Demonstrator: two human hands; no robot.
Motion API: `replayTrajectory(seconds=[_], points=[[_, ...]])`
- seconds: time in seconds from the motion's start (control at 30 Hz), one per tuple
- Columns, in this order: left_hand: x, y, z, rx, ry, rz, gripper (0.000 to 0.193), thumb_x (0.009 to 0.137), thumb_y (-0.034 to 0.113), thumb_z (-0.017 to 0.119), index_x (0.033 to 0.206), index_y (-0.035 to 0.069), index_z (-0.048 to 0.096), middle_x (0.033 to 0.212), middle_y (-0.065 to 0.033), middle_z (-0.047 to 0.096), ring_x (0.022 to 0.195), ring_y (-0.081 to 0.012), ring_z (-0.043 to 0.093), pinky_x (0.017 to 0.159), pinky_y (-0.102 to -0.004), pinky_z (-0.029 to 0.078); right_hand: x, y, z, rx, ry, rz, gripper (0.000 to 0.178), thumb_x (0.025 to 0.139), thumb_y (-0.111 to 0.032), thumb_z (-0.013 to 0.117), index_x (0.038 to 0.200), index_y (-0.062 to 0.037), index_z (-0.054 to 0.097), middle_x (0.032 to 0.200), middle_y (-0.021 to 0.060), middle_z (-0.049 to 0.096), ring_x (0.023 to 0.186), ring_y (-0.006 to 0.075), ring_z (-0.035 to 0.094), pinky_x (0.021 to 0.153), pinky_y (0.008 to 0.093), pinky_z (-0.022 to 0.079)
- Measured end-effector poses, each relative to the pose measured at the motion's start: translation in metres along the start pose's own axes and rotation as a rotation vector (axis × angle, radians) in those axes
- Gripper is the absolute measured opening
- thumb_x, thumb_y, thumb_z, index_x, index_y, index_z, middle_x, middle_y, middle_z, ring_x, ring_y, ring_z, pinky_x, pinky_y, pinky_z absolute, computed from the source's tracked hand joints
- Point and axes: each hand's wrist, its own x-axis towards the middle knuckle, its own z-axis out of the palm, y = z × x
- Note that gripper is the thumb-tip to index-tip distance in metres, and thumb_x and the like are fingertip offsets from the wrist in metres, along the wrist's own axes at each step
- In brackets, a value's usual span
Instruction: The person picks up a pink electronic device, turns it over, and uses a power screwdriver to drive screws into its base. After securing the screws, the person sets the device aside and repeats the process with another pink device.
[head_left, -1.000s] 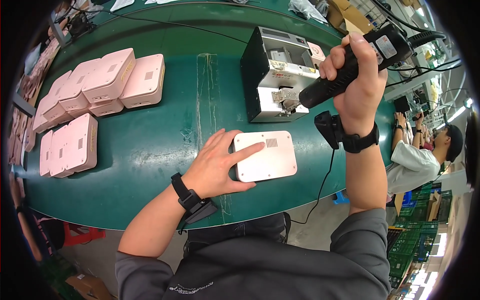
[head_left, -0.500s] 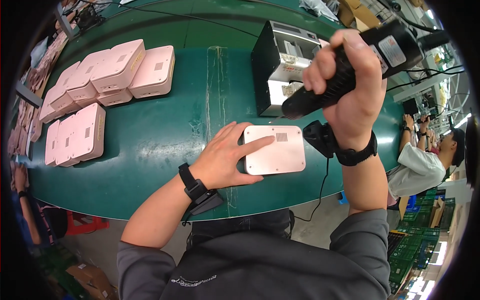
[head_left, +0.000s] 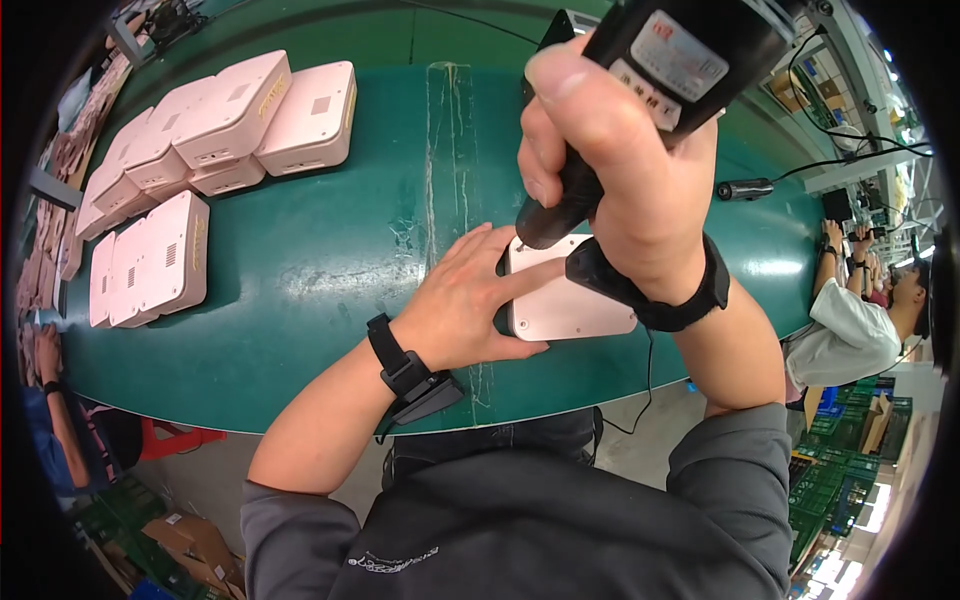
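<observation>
The fingers of the left hand (head_left: 465, 295) spread around the left end of a pink box (head_left: 560, 305), thumb along its near edge, forefinger across its top, holding it down. The box lies flat on the green desk (head_left: 300, 300), straight ahead of the person. The fingers of the right hand (head_left: 640, 180) are clenched around a black power screwdriver (head_left: 680, 60), its nose slanting down to the box's ten o'clock corner.

That slant could let the bit skid out of a screw hole and scratch the casing, or jab the left fingers close beside it. A light hold could let the box twist under the driver's turning force.

Whether the bit touches a screw is hard to make out. The right wrist's strap (head_left: 700, 300) hides the left forefinger's tip and the box's two o'clock corner; the driver's back end is cut off at twelve o'clock. Behind it, only a corner of a black machine (head_left: 552, 38) shows.

Further out, more pink boxes (head_left: 220, 110) lean and pile at ten o'clock, and a co-worker (head_left: 850, 320) sits toward three o'clock, bent by the lens.
</observation>
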Motion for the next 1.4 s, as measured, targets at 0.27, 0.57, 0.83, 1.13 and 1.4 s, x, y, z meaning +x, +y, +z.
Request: replayTrajectory(seconds=[0.27,0.57,0.83,1.13,1.4], points=[[0.001,-0.001,0.000,-0.011,-0.021,-0.010,0.072,0.066,0.035,0.084,0.133,0.023,0.060,0.135,-0.0197,0.047,0.125,-0.0386,0.048,0.113,-0.0528,0.034,0.003,0.001,0.002,0.197,-0.011,0.056,0.012,0.080,0.000,0.072,0.075,-0.0030,0.061,0.064,-0.0016,0.058,0.053,0.0071,0.055,0.049,0.0237,0.043],[0.001,0.002,-0.011,0.037,0.000,-0.051,0.079,0.064,0.035,0.085,0.137,0.024,0.057,0.131,-0.0192,0.050,0.120,-0.0378,0.050,0.107,-0.0476,0.039,0.001,-0.018,-0.038,0.132,0.133,-0.103,0.020,0.093,-0.020,0.060,0.094,-0.0011,0.056,0.064,0.0069,0.055,0.051,0.0165,0.053,0.052,0.0320,0.045],[0.002,-0.001,-0.015,0.062,0.022,-0.079,0.080,0.064,0.036,0.085,0.139,0.025,0.057,0.132,-0.0209,0.050,0.121,-0.0394,0.050,0.105,-0.0471,0.042,0.019,-0.013,-0.094,-0.065,0.332,-0.174,0.024,0.093,-0.024,0.061,0.092,-0.0010,0.055,0.066,0.0067,0.053,0.052,0.0176,0.051,0.054,0.0340,0.044],[0.001,-0.001,-0.025,0.080,-0.020,-0.138,0.078,0.064,0.037,0.084,0.137,0.026,0.059,0.127,-0.0216,0.051,0.116,-0.0380,0.052,0.104,-0.0459,0.042,-0.003,-0.012,-0.096,-0.081,0.317,0.007,0.026,0.094,-0.028,0.061,0.092,-0.0028,0.055,0.065,0.0057,0.052,0.051,0.0161,0.049,0.054,0.0331,0.043],[0.000,-0.001,-0.025,0.095,-0.004,-0.119,0.079,0.064,0.037,0.085,0.138,0.026,0.058,0.127,-0.0210,0.051,0.116,-0.0376,0.053,0.103,-0.0452,0.043,-0.034,-0.038,-0.082,-0.008,0.201,0.028,0.025,0.096,-0.031,0.052,0.098,-0.0063,0.051,0.063,0.0043,0.048,0.048,0.0137,0.046,0.053,0.0318,0.042]])
